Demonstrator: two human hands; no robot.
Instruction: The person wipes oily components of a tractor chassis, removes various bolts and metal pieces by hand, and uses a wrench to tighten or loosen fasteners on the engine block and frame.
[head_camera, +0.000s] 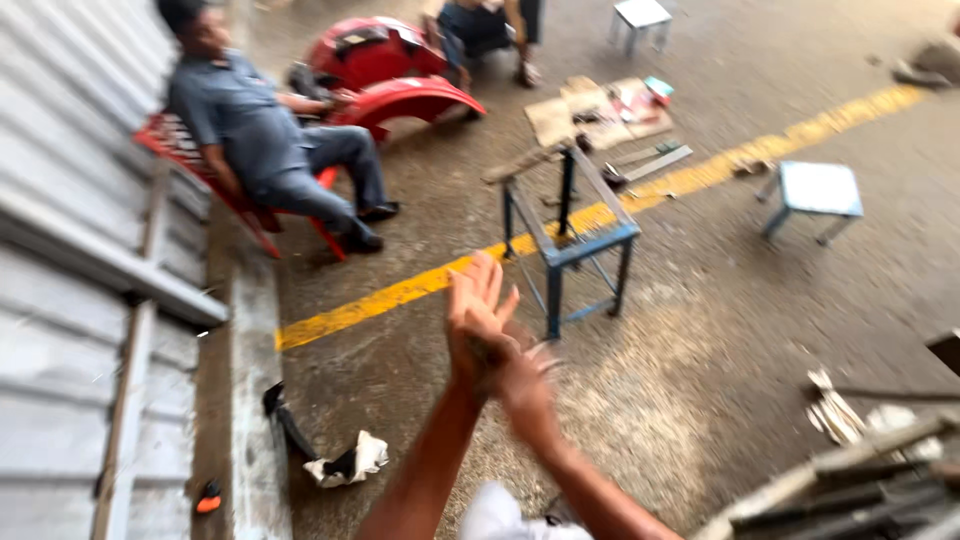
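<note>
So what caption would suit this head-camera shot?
Left hand and right hand pressed together, blurred, above a concrete floor near a blue metal frame.

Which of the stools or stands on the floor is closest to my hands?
The blue metal frame stand on the yellow line, just beyond your raised hands. It is open-topped; both white-topped stools sit farther off.

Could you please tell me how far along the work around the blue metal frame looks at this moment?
Done: the blue frame stands assembled on the floor. In hand: nothing; the left hand and right hand are raised, pressed together and empty, blurred. Left: metal strips beyond the frame and scrap bars at lower right lie untouched.
</note>
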